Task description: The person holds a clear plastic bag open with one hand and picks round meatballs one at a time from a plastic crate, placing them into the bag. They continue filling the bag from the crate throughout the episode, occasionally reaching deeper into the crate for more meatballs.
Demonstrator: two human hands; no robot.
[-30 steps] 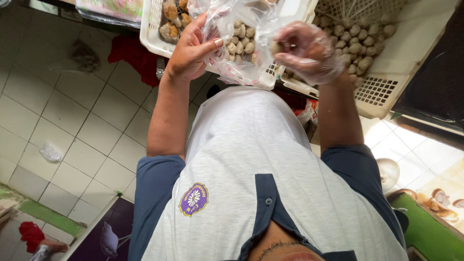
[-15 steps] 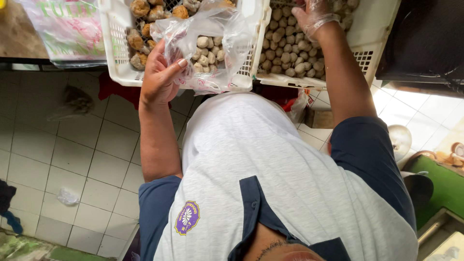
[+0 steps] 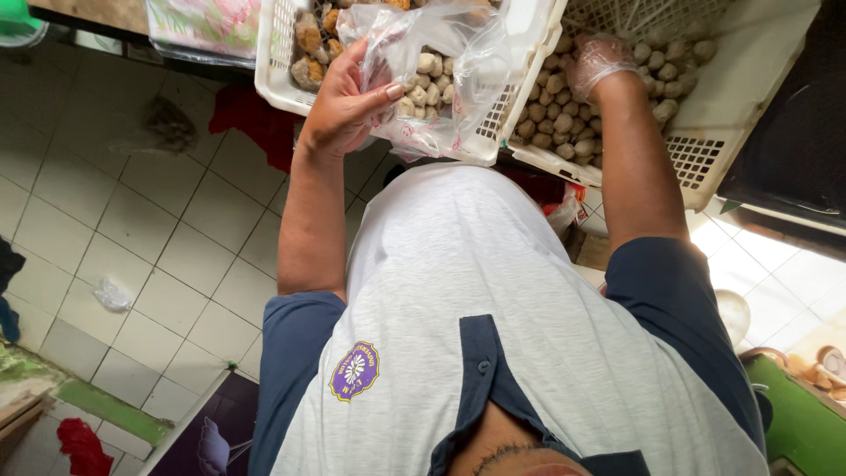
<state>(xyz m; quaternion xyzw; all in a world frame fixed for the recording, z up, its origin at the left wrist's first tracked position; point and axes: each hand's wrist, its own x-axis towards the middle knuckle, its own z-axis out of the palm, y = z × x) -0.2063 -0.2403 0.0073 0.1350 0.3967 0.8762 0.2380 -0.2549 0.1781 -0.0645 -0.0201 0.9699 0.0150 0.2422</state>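
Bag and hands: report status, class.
Left hand grips clear bag of balls. Right hand, gloved, in basket of balls. Nothing blocking.

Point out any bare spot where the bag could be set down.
Bare basket floor shows only at the right white plastic basket's near corner, beside the pale round balls under the gloved right hand. The left basket is crowded behind the clear plastic bag the left hand holds.

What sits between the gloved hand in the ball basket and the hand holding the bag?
In the head view, the white baskets' meeting rims separate the right hand from the left hand and its bag.
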